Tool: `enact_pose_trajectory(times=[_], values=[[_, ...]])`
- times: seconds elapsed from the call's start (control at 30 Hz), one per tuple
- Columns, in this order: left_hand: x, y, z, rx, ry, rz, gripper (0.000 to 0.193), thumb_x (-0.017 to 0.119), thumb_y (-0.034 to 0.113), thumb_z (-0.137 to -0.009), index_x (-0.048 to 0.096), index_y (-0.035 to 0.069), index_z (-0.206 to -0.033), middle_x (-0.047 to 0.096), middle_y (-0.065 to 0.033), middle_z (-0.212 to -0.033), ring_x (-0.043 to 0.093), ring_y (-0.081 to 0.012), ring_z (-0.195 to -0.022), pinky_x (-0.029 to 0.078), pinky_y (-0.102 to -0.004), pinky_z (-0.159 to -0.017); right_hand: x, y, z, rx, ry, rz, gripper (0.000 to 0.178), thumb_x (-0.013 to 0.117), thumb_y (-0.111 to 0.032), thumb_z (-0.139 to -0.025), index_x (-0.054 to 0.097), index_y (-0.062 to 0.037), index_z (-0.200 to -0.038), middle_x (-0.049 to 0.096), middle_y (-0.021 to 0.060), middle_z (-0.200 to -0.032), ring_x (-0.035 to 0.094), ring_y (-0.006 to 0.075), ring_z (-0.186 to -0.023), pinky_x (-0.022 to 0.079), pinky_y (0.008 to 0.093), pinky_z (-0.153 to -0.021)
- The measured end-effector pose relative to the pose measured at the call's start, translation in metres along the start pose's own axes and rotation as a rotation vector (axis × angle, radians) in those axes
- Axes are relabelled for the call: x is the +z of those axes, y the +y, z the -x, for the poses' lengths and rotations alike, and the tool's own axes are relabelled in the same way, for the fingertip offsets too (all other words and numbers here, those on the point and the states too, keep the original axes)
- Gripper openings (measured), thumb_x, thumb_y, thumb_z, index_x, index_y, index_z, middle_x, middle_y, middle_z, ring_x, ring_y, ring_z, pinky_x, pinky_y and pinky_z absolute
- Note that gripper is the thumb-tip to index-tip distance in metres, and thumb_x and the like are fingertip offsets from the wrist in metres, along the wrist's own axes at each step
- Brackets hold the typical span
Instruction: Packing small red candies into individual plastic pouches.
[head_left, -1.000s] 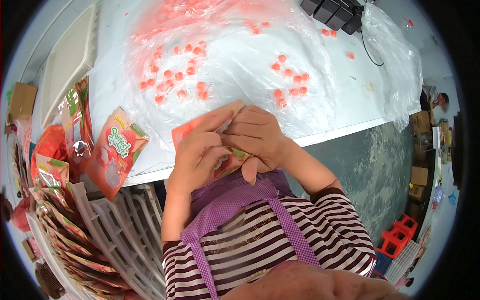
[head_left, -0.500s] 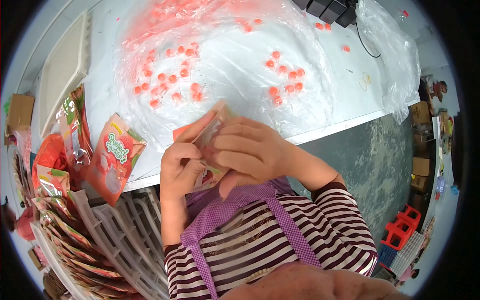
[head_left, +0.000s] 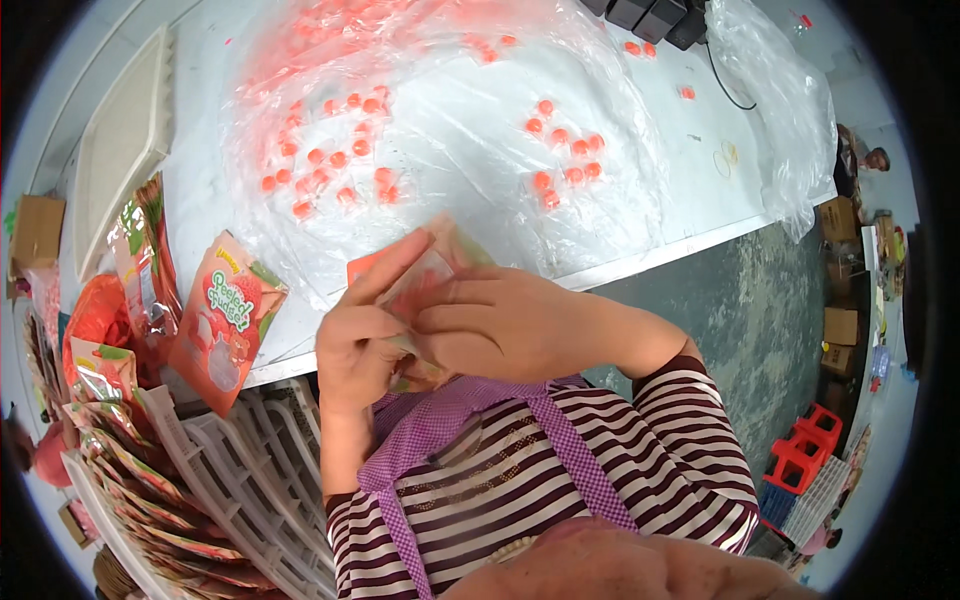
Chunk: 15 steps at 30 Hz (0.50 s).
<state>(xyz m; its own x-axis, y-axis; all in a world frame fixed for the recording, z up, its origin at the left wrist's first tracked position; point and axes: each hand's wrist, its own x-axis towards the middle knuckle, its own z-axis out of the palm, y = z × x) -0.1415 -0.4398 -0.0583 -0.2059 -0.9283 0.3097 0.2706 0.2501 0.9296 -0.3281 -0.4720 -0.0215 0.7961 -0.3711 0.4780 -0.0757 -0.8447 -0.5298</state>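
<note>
My left hand (head_left: 355, 345) grips a pink and green pouch (head_left: 443, 235) above the table's front edge, held tilted, with the forefinger stretched along it. My right hand (head_left: 520, 325) presses against the pouch from the other side, fingers curled inward. Clear, pinkish wrapping (head_left: 425, 280) shows between the hands; what the right fingers hold is hidden. Beyond them, small red-orange candies (head_left: 338, 159) in clear wrappers lie scattered on a plastic sheet (head_left: 450, 130). A printed red pouch (head_left: 225, 315) leans at the table edge, left of my left hand.
More pouches stand upright in a white crate (head_left: 190, 440) at lower left. A white tray (head_left: 125, 135) lies at the far left of the table. Black boxes (head_left: 655, 20) with a cable sit at the back right, beside crumpled clear plastic (head_left: 770, 110). Red stools (head_left: 805, 450) stand on the floor.
My right hand has shifted slightly right and down, its fingers more hidden behind the back of the hand. The left hand keeps its hold on the pouch.
</note>
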Motion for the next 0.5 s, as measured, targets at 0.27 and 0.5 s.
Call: enact_pose_trajectory(times=[0.27, 0.5], values=[[-0.03, -0.008, 0.0, 0.155, -0.03, -0.24, 0.011, 0.054, 0.011, -0.089, 0.048, 0.004, -0.083, 0.051, -0.0338, -0.117, 0.05, -0.0439, -0.112, 0.042, -0.0494, -0.093, -0.022, 0.038, 0.018, 0.026, 0.348, -0.24, 0.041, 0.07, -0.022, -0.073, 0.053, -0.0035, -0.106, 0.06, 0.0115, -0.108, 0.057, 0.0298, -0.094, 0.046, 0.0384, -0.08], [-0.031, -0.007, 0.002, 0.244, 0.07, -0.125, 0.008, 0.053, 0.006, -0.088, 0.045, 0.008, -0.091, 0.048, -0.0363, -0.118, 0.05, -0.0448, -0.112, 0.042, -0.048, -0.092, -0.027, 0.138, 0.079, 0.796, 0.139, 0.694, 0.064, 0.064, -0.044, -0.077, 0.043, -0.0154, -0.131, 0.036, 0.0132, -0.139, 0.029, 0.0345, -0.129, 0.022, 0.0464, -0.106]])
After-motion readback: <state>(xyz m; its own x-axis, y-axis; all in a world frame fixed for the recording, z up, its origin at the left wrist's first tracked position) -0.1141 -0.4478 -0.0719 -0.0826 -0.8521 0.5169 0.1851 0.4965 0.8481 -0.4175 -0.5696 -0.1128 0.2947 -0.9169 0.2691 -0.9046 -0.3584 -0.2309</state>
